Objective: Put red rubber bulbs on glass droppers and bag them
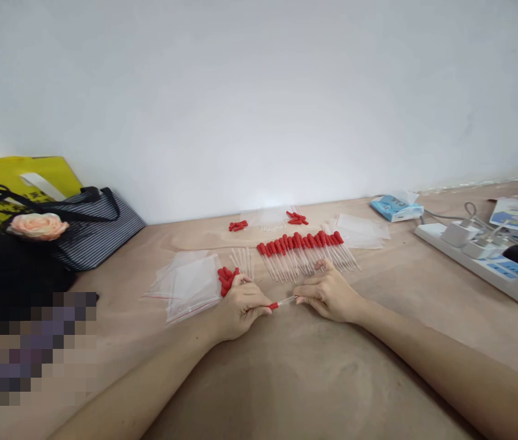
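Between my two hands a glass dropper tube (287, 300) lies nearly level above the table. My left hand (243, 307) pinches the red rubber bulb (274, 305) at its left end. The thumb and fingers of my right hand (325, 294) are closed on the clear right end. Just beyond sits a row of droppers (302, 252) with red bulbs pointing away from me. Beside my left hand are a small heap of loose red bulbs (226, 279) and several bare glass tubes (243, 261).
Clear zip bags (192, 282) lie at the left, more bags (360, 230) at the right rear. Further red bulbs (297, 218) lie near the wall. A tissue pack (396, 208) and a power strip (483, 263) with plugs stand right; a striped bag (88, 235) stands left.
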`<state>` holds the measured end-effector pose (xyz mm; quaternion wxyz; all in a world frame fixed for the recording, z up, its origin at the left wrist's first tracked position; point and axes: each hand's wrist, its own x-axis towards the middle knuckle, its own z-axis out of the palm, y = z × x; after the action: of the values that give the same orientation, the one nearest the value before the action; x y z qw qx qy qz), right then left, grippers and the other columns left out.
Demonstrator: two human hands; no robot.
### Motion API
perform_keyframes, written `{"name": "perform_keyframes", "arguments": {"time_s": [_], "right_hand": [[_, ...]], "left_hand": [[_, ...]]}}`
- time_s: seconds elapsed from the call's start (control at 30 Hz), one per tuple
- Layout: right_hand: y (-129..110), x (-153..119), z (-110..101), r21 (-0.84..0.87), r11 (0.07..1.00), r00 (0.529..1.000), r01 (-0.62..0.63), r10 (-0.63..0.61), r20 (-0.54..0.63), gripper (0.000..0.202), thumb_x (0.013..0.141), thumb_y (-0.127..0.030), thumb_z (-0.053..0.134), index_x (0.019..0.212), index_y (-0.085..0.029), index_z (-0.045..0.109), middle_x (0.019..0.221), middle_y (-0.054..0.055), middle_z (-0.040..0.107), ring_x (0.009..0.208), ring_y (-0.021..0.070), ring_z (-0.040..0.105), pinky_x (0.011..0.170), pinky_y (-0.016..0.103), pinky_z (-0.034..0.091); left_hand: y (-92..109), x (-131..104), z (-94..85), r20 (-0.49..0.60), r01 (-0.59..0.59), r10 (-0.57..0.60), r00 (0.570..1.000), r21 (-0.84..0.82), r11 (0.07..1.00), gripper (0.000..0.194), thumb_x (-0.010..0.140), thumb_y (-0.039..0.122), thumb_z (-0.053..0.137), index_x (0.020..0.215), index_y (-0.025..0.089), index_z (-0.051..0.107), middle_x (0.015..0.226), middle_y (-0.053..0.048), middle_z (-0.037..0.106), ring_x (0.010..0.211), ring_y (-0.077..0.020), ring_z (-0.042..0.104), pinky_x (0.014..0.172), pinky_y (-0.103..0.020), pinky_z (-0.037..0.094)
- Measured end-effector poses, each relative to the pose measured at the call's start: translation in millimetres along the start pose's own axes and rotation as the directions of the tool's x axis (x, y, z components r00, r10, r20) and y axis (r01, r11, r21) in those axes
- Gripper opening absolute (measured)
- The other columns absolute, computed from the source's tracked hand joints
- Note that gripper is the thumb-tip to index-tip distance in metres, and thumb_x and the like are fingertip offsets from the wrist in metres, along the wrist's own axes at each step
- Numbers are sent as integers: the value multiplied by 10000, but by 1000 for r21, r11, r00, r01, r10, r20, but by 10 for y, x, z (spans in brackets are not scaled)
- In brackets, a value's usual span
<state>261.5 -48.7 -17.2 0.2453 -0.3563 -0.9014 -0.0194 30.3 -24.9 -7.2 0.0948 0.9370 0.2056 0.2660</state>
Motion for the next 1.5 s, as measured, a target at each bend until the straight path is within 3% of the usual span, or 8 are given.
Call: {"name": "perform_keyframes", "arguments": {"time_s": [0.27,0.47,0.77,0.9,1.03,1.13,1.27,1.5], "right_hand": [[-125,-20,35,-13,998,998,-59,59,-11,271,872,-268,364,812,-191,616,621,-1,634,557,97,510,773,320,212],[-153,-21,10,4,995,995,-100,100,-14,237,863,-268,379,928,-202,597,712,14,638,654,113,536,774,318,228],[-140,-2,61,-86,996,999,-29,26,-37,255,853,-261,387,957,-169,602,740,60,559,707,160,475,652,293,315],[-108,101,90,52,989,982,-141,146,-118,275,838,-205,377,1051,-153,542,788,67,582,748,162,504,688,281,375],[-63,392,149,183,907,894,-380,411,-179,292,798,-184,408,1070,-139,501,724,36,602,653,138,532,638,250,385],[-37,631,228,181,823,816,-538,563,-131,290,776,-185,425,1053,-133,490,729,42,623,631,144,551,609,247,376],[-17,786,320,92,766,766,-636,641,-49,292,769,-205,440,1049,-143,491,761,67,641,719,181,584,628,258,367],[-45,802,276,-11,763,763,-646,646,-2,288,792,-340,439,1001,-164,530,749,68,647,760,203,593,692,300,366]], "left_hand": [[-2,-29,20,-140,107,-97,985,65,992,161,823,273,477,766,203,610,675,15,663,632,-118,570,788,-336,266],[32,-11,-1,-185,103,-79,980,126,987,107,780,274,526,765,212,612,670,28,663,636,-116,574,797,-340,271],[33,-4,-3,-245,109,-53,968,224,968,114,761,303,551,802,217,614,705,16,664,684,-139,570,794,-345,290],[-71,22,-153,-418,293,-153,896,295,910,249,755,341,543,951,194,587,921,-51,634,876,-210,542,830,-377,295],[-338,-7,-301,-561,494,-319,764,190,848,196,781,325,480,855,192,605,882,-44,619,869,-203,535,814,-361,341],[-551,-76,-314,-581,585,-454,676,48,809,200,736,341,508,789,180,614,832,-42,618,855,-200,536,800,-337,377],[-665,-132,-252,-508,700,-673,538,-175,693,226,690,359,533,764,166,624,750,-35,627,740,-187,564,669,-295,422],[-637,-39,-364,-307,721,-776,551,-292,628,210,628,338,592,743,166,631,632,-15,638,578,-158,569,552,-256,397]]}}
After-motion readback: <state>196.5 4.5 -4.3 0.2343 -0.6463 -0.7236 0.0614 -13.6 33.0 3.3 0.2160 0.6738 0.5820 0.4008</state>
